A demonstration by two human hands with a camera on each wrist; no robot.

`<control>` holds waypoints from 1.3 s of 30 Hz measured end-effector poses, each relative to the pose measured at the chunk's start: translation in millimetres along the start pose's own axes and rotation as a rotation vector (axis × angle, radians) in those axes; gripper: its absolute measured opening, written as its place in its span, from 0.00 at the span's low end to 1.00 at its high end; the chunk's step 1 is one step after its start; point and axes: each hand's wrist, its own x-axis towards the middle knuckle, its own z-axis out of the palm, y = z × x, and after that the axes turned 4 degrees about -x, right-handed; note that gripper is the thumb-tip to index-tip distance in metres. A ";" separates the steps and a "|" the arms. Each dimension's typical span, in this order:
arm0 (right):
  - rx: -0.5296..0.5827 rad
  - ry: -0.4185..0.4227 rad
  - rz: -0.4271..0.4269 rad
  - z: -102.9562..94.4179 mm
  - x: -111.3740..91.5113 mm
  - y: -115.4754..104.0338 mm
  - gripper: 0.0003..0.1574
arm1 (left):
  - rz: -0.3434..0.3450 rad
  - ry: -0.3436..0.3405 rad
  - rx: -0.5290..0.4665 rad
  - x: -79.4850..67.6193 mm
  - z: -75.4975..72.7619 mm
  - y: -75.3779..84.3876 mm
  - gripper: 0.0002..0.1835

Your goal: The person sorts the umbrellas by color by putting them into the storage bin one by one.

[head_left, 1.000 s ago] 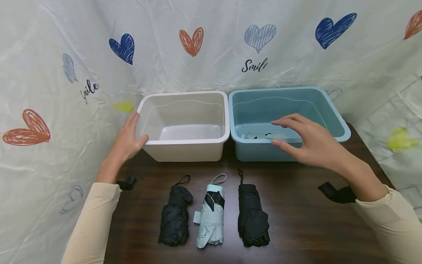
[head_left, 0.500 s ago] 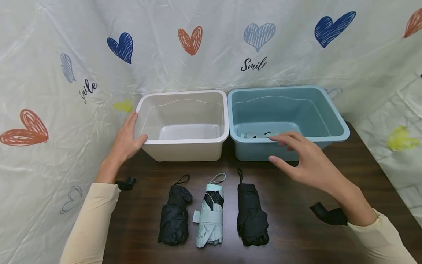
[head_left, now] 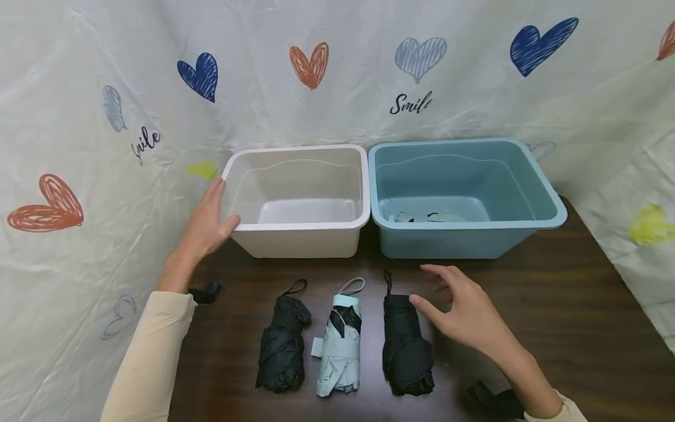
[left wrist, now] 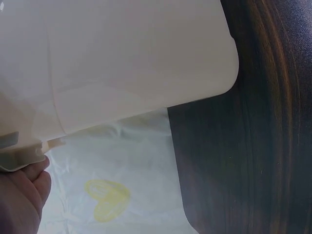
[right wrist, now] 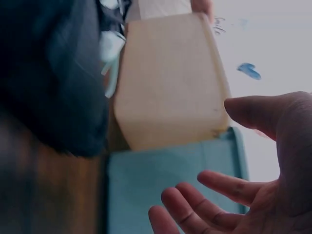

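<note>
My left hand (head_left: 204,228) holds the left front corner of a white plastic bin (head_left: 295,241), thumb at the front rim and fingers along the side. In the left wrist view its fingers (left wrist: 38,178) curl at the bin's rim. My right hand (head_left: 466,308) hovers with spread, bent fingers just right of a folded black umbrella (head_left: 406,346), gripping nothing. That umbrella looms dark and blurred in the right wrist view. Left of it lie a folded pale mint umbrella (head_left: 337,357) with a wrist loop and another folded black umbrella (head_left: 281,346).
A blue bin (head_left: 437,241) stands against the white one's right side, with a pale, dark-marked item (head_left: 427,217) on its floor. Both bins sit at the back of the dark wooden table (head_left: 237,363), before a white sheet (head_left: 337,123) printed with hearts.
My right hand has come from over the blue bin's front toward me and left, down beside the right black umbrella. My left hand stays on the white bin.
</note>
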 end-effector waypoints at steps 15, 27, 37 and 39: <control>-0.034 -0.084 0.120 38.8 -19.1 -4.2 0.46 | 0.030 0.013 -0.013 -0.2 2.4 0.7 0.48; -0.111 -0.136 0.246 56.6 -24.5 -1.6 0.55 | 0.032 0.019 0.001 0.5 0.2 -0.3 0.48; -0.109 -0.162 0.309 67.3 -26.3 -6.8 0.63 | 0.036 0.020 0.002 -0.4 -0.4 -0.5 0.49; -0.113 -0.157 0.317 68.3 -26.0 -9.1 0.64 | 0.036 0.020 0.002 -0.8 -0.6 -0.7 0.49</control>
